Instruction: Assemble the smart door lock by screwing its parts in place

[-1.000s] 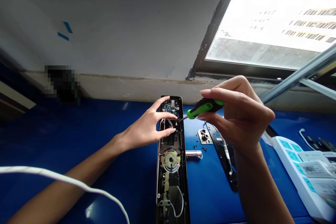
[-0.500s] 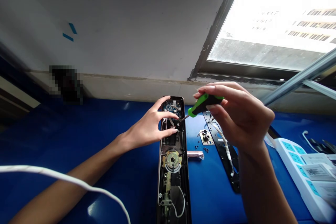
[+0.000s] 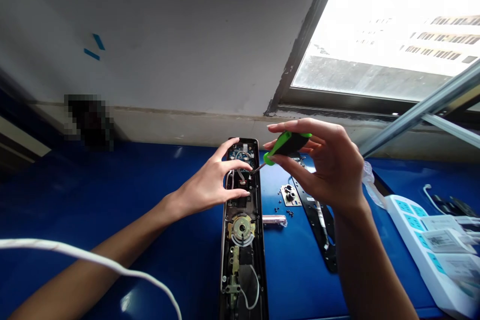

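A long dark lock body (image 3: 242, 260) lies open on the table, showing a circuit board (image 3: 242, 152), wires and a brass latch mechanism (image 3: 241, 228). My left hand (image 3: 210, 185) rests over its upper part with the fingers spread, fingertips beside the wires. My right hand (image 3: 322, 165) holds a green-and-black screwdriver (image 3: 287, 144) between thumb and fingers. Its thin shaft reaches the wires near my left fingertips. Whether the tip touches a screw is hidden.
A black mounting plate (image 3: 318, 215), a small metal plate (image 3: 289, 195), several tiny screws (image 3: 279, 208) and a metal bar (image 3: 273, 220) lie on the blue table (image 3: 300, 280). A white power strip (image 3: 420, 240) sits right. A white cable (image 3: 75, 255) crosses my left forearm.
My right hand has rolled the screwdriver slightly, and its handle sits a little further left. My left hand stays on the lock, and the view has shifted slightly.
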Tool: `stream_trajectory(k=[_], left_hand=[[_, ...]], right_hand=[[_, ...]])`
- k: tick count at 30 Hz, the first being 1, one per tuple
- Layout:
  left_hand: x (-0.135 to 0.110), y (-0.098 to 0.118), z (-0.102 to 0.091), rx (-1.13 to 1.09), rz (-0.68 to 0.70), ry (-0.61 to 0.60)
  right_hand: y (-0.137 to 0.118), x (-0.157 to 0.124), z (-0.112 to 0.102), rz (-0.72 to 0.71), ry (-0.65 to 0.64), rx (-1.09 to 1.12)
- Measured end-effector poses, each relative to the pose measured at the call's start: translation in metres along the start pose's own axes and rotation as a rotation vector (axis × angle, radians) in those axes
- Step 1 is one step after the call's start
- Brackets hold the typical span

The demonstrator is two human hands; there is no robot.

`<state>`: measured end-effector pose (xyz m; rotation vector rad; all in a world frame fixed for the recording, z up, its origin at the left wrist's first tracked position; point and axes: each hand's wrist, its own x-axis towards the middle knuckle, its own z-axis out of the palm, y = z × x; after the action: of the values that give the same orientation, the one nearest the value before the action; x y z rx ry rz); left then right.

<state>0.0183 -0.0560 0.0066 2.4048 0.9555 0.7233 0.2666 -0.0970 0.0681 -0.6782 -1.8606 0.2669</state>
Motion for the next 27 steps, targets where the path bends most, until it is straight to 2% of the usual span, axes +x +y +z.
stream_trajectory(k=[4, 6, 8, 11, 14, 17, 21, 27], left_hand=[[0.000, 0.008, -0.005, 0.096, 0.036, 0.101], [0.001, 0.014, -0.004, 0.135, 0.095, 0.152], [0.003, 0.021, 0.001, 0.172, 0.183, 0.129], [0.006, 0.029, 0.016, 0.251, 0.321, 0.002], [0.009, 0.032, 0.030, 0.322, 0.402, -0.080], [0.010, 0.033, 0.036, 0.372, 0.429, -0.090], [0.010, 0.034, 0.034, 0.401, 0.450, -0.086], [0.008, 0.033, 0.028, 0.372, 0.455, -0.067]], right_hand=[[-0.010, 0.004, -0.018, -0.033, 0.104, 0.021], [-0.015, 0.004, -0.034, -0.010, 0.090, -0.025], [-0.015, 0.004, -0.050, 0.117, -0.081, -0.129], [-0.006, 0.002, -0.062, 0.350, -0.385, -0.241], [0.008, 0.001, -0.057, 0.445, -0.508, -0.244], [0.020, 0.002, -0.046, 0.470, -0.562, -0.221], [0.028, 0.002, -0.038, 0.493, -0.583, -0.217], [0.028, 0.002, -0.037, 0.495, -0.570, -0.196]])
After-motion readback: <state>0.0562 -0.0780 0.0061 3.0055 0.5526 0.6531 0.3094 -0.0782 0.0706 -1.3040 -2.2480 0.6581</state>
